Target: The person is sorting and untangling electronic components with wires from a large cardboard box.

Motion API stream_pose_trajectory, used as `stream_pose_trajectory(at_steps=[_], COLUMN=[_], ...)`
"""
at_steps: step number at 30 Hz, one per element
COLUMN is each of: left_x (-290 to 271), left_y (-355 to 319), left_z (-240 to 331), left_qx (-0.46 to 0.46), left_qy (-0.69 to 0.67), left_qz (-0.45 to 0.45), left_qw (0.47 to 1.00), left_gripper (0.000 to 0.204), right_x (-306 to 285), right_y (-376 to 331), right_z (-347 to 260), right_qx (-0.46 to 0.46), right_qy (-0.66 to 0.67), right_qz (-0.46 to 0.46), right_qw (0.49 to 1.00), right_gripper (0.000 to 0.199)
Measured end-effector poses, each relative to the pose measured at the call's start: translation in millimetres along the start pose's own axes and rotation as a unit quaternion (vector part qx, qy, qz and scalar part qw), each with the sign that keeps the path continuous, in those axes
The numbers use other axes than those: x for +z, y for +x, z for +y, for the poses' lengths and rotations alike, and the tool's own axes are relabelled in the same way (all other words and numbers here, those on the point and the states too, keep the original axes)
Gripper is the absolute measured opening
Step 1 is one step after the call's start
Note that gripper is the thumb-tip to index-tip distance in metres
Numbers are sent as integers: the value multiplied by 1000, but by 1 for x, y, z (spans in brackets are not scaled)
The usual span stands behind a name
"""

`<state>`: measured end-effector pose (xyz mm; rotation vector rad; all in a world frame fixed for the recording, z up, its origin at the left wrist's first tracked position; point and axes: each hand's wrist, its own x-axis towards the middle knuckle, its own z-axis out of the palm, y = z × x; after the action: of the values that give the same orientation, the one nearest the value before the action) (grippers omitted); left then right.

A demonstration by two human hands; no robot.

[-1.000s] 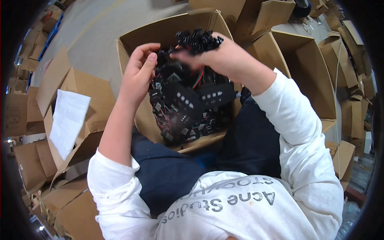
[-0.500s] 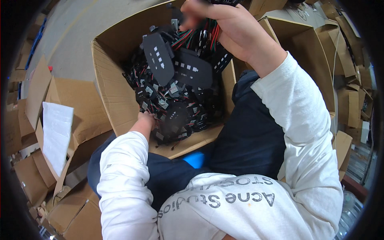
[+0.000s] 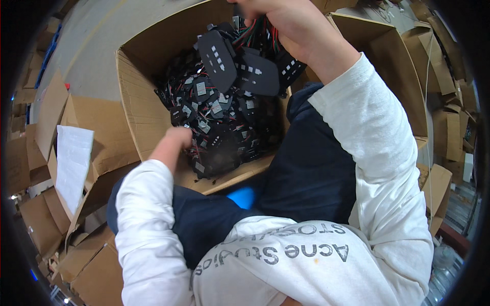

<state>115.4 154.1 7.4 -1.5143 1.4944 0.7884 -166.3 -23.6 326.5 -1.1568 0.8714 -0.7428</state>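
Observation:
My right hand is raised over the far side of an open cardboard box, closed on a bundle of thin red, green and black wires. The fingertips are cut off by the upper edge. From the bundle hang several flat black panels with rounded ends and rows of pale square cutouts. Below them a heap of small black wired parts, some with silvery squares, fills much of the box. My left hand is at the heap's left edge with curled fingers; what they hold is hidden.
The box stands in front of my legs. Another open carton adjoins it on the right. At the left, a white foam sheet leans in an open carton. More cartons lie lower left, and others stack up along the right.
My right hand and the hanging panels have moved up, the panels also slightly right. My left hand has shifted a little up and left along the heap's edge.

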Motion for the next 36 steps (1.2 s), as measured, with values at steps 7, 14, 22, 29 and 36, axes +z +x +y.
stream_pose_trajectory(at_steps=[7, 14, 22, 29, 36], left_x=[-111, -110, -116, -120, -103], left_y=[-186, -283, -302, -312, -271], left_z=[-43, 41, 15, 16, 32], left_qx=[211, 238, 208, 183, 78], left_qy=[-607, -509, -361, -474, -264], left_qz=[441, 555, 596, 568, 630], left_qw=[626, 613, 686, 647, 726], left_gripper=[14, 12, 15, 21, 108], right_x=[18, 74, 76, 84, 95], right_y=[3, -38, -32, -30, -41], right_z=[47, 45, 42, 38, 36], right_qx=[-89, -68, -10, 65, -66], right_qy=[-137, -80, 36, 122, -48], right_qz=[-74, -205, -256, -238, -230], right_qw=[984, 973, 966, 962, 970], right_gripper=[15, 14, 22, 26, 22])
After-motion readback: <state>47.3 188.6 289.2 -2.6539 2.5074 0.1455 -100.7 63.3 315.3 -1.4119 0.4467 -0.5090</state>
